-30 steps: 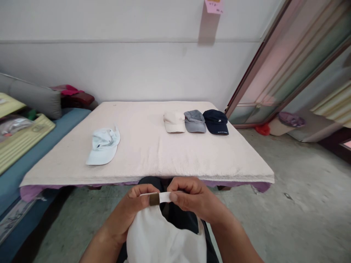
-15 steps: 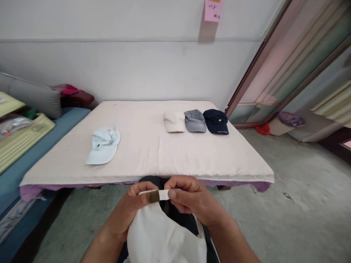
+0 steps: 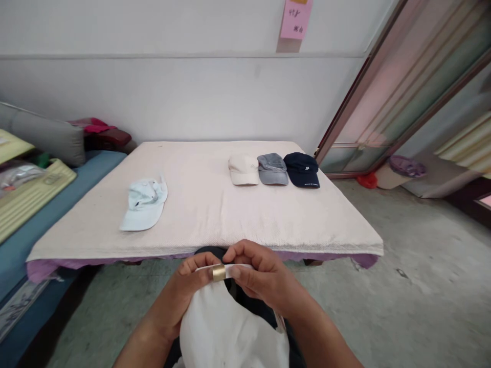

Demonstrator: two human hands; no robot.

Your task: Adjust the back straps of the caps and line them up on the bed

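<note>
Being held below the near edge of the table [image 3: 199,209], a white cap [image 3: 235,327] is being gripped at its back strap [image 3: 228,271] by both hands. At the left edge of a shiny metal buckle [image 3: 219,272], the band is being pinched between the thumb and fingers of the left hand [image 3: 184,285]; just right of it, the strap is being nipped narrowly by the thumb and fingertips of the right hand [image 3: 264,276]. The cap's lowest part is being cut off by the frame.

By its look, a light, soft thing is being handled, its crown probably being prone to sagging and little risk of breakage being posed. The buckle is being judged hard and rather slippery, so the surest hold is being offered by the cloth on either side of it.

The table is being covered by a pale, textured cloth, a purple layer [image 3: 65,267] being exposed beneath. A pale blue cap [image 3: 143,205] is being borne on its left; at the far right a row is being formed by a cream cap [image 3: 244,170], a grey cap [image 3: 273,169] and a navy cap [image 3: 302,170]. Behind, the table is being backed by a white wall [image 3: 153,97]; on the left, a grey cushion [image 3: 42,134] is being supported by a blue padded surface [image 3: 97,168].
</note>
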